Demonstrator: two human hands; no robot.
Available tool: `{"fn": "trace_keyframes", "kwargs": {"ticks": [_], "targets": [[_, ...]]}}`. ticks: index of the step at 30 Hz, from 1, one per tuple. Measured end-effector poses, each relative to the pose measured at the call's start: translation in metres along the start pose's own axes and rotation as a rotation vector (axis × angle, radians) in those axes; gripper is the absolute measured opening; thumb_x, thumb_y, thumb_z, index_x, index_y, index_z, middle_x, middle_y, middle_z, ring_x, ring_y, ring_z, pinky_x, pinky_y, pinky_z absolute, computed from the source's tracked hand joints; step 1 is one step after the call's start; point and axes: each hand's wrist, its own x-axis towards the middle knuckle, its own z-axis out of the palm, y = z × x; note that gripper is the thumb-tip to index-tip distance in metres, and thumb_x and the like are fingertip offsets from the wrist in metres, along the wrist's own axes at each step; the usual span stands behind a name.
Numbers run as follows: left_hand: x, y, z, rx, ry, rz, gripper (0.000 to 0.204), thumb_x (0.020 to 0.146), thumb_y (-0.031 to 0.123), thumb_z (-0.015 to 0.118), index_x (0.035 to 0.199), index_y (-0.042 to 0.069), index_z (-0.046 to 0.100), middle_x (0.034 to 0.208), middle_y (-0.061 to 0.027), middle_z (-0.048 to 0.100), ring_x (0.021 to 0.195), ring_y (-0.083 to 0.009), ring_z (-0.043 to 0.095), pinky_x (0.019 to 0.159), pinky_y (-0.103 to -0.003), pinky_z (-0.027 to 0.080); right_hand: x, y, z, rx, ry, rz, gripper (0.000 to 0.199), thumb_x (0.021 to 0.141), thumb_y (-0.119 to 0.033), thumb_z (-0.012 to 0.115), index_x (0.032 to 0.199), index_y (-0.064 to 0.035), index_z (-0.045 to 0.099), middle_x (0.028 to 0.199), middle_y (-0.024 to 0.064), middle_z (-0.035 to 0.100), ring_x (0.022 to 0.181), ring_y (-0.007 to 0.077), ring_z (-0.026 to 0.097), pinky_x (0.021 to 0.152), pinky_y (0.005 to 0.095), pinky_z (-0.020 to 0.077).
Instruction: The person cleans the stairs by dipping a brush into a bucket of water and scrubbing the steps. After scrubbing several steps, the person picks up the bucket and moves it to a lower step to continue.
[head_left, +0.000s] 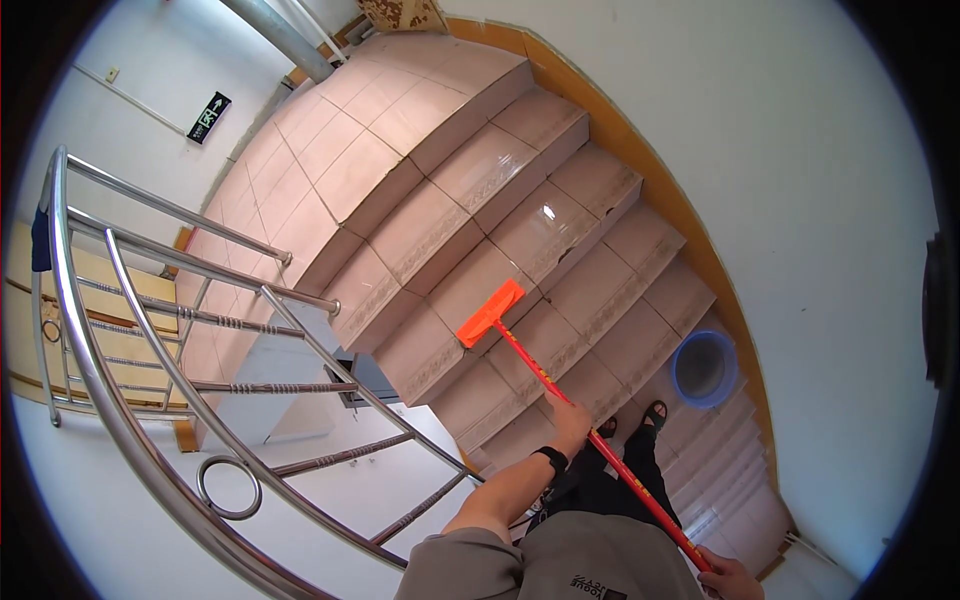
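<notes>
A long-handled floor brush (pixel 620 463) with a red pole slants across the stairs in front of me. Its orange bar-shaped head (pixel 491 313) rests on one of the steps; the underside is hidden. Partway up the pole, my left hand (pixel 570 420) is closed around it, a dark band on the wrist. My right hand (pixel 728 576) grips the upper end of the pole at the lower right. The pink tiled steps (pixel 478 168) have grimy edges, and some treads shine wet.
A blue-rimmed bucket (pixel 704 369) stands on a step by the right wall, close to my sandalled foot (pixel 655 413). The steel railing (pixel 105 375) curves along the left. Above the steps lies a tiled landing (pixel 330 140). More stairs descend at lower right.
</notes>
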Motion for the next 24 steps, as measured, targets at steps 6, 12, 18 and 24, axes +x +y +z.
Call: {"fn": "trace_keyframes", "kwargs": {"ticks": [6,12,18,24], "targets": [[0.04,-0.006,-0.011,0.074,0.012,0.007,0.068,0.091,0.01,0.053,0.147,-0.003,0.017,0.101,-0.0361,0.063,0.097,-0.0509,0.065,0.083,-0.052,0.051,0.013,-0.037,0.018,0.014,0.047,0.017,0.058,0.101,-0.016,0.056,0.157,-0.023,0.041,0.064,-0.0101,0.042,0.047,0.0038,0.035,0.043,0.0216,0.0321],[0.082,0.003,-0.025,0.092,-0.006,0.019,0.063,0.09,0.011,0.054,0.141,-0.007,0.021,0.099,-0.0356,0.063,0.097,-0.0494,0.065,0.083,-0.051,0.051,0.046,-0.043,0.023,-0.091,0.008,-0.104,0.055,0.102,-0.019,0.057,0.156,-0.0218,0.043,0.065,-0.0098,0.045,0.047,0.0036,0.037,0.043,0.0215,0.0324],[0.114,0.007,-0.039,0.007,-0.009,0.081,0.062,0.09,0.012,0.056,0.137,-0.008,0.022,0.096,-0.0329,0.062,0.094,-0.0457,0.065,0.083,-0.049,0.051,0.062,-0.07,0.039,-0.21,0.025,-0.026,0.069,0.095,-0.01,0.061,0.158,-0.0227,0.038,0.071,-0.0022,0.052,0.053,0.0078,0.045,0.048,0.025,0.0396],[0.106,0.0,-0.005,-0.015,-0.066,0.074,0.056,0.089,0.01,0.055,0.135,-0.005,0.026,0.096,-0.0288,0.061,0.089,-0.0433,0.064,0.08,-0.049,0.051,0.069,-0.039,0.041,-0.236,0.098,-0.103,0.069,0.094,-0.01,0.062,0.157,-0.0249,0.039,0.072,-0.0016,0.053,0.053,0.0075,0.047,0.049,0.0251,0.0414]]}}
